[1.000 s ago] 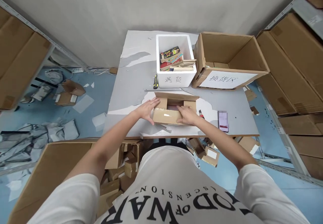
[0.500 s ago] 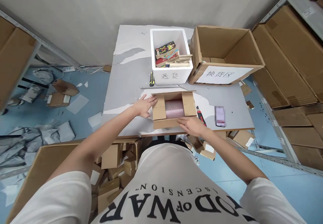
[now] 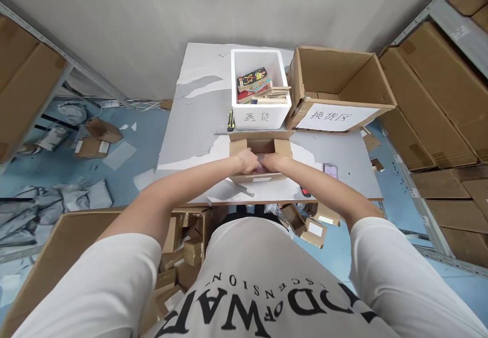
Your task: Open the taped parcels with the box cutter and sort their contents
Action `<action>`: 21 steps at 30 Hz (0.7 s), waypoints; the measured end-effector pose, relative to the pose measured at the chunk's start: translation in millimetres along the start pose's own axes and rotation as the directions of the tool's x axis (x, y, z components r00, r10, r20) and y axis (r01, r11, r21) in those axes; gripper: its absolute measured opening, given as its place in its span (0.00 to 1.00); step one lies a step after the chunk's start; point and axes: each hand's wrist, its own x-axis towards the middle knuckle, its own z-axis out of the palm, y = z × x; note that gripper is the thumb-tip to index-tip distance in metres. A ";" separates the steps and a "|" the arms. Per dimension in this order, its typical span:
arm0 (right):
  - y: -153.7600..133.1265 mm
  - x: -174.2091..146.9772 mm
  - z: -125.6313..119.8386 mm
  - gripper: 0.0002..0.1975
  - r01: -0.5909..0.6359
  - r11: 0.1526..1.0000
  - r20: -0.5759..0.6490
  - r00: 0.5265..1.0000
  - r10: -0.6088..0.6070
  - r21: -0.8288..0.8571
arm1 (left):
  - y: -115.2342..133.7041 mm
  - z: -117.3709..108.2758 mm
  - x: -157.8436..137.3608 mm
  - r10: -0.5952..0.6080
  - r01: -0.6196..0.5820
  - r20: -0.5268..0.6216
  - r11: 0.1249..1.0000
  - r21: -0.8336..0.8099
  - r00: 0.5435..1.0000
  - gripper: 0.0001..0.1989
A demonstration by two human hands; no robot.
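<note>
"The small, open brown cardboard box (image 3: pixel 263 135): where is it?"

"Near the front of the grey-and-white tabletop (image 3: pixel 196 117). The left hand (image 3: pixel 247 161) and right hand (image 3: pixel 273 162) are inside it, close together, fingers bent (whether they grip the translucent pinkish wrapping (image 3: pixel 260 168) between them, I can't tell)."

"What just changed?"

"Both were at its edges half a second ago; now they've dipped in, so the work seems to be with the wrapping."

"And beyond?"

"A purple-screened phone (image 3: pixel 330 171) to the right; behind, a white foam bin (image 3: pixel 244 121) of books (image 3: pixel 253 81) beside a larger brown carton (image 3: pixel 335 71)."
</note>
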 end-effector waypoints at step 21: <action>84.9 -15.0 155.0 0.68 0.094 0.858 -0.482 0.856 0.189 0.504 | 14.4 129.3 -46.9 -0.597 0.324 -0.296 0.713 -0.621 0.746 0.77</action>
